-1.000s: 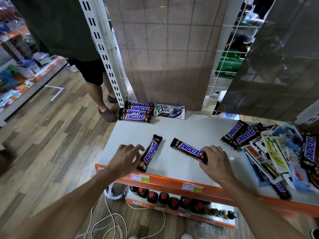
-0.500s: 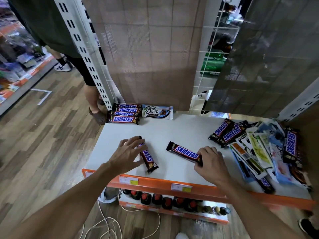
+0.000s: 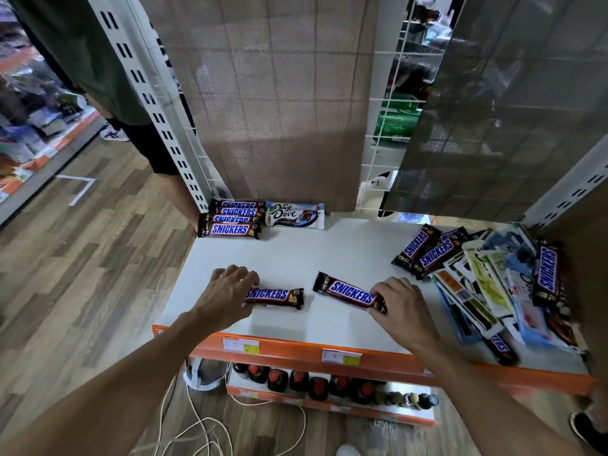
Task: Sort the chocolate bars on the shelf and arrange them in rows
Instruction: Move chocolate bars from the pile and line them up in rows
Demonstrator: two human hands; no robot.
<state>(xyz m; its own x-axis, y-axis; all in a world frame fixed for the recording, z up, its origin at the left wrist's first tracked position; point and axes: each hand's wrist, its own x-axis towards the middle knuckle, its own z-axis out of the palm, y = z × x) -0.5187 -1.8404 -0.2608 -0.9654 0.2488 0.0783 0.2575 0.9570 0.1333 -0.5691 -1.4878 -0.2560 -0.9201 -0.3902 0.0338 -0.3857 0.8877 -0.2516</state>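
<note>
Two Snickers bars lie near the front of the white shelf point(image 3: 329, 251). My left hand point(image 3: 227, 294) grips the left end of one Snickers bar point(image 3: 279, 296), which lies crosswise. My right hand point(image 3: 401, 307) pinches the right end of the other Snickers bar point(image 3: 348, 292), which slants up to the left. A stack of several Snickers bars point(image 3: 232, 218) sits at the back left corner, with two Dove bars point(image 3: 294, 215) beside it. A mixed heap of chocolate bars point(image 3: 493, 284) covers the shelf's right side.
A person in dark shorts point(image 3: 154, 143) stands left of the shelf upright point(image 3: 158, 106). Mesh cloth point(image 3: 279, 93) hangs behind the shelf. Bottles point(image 3: 316, 385) line the lower shelf under the orange front rail point(image 3: 378, 357). Cables point(image 3: 204, 432) lie on the wooden floor.
My left hand has turned its Snickers bar from lengthwise to crosswise on the shelf. My right hand has kept hold of the other bar's end, which barely moved.
</note>
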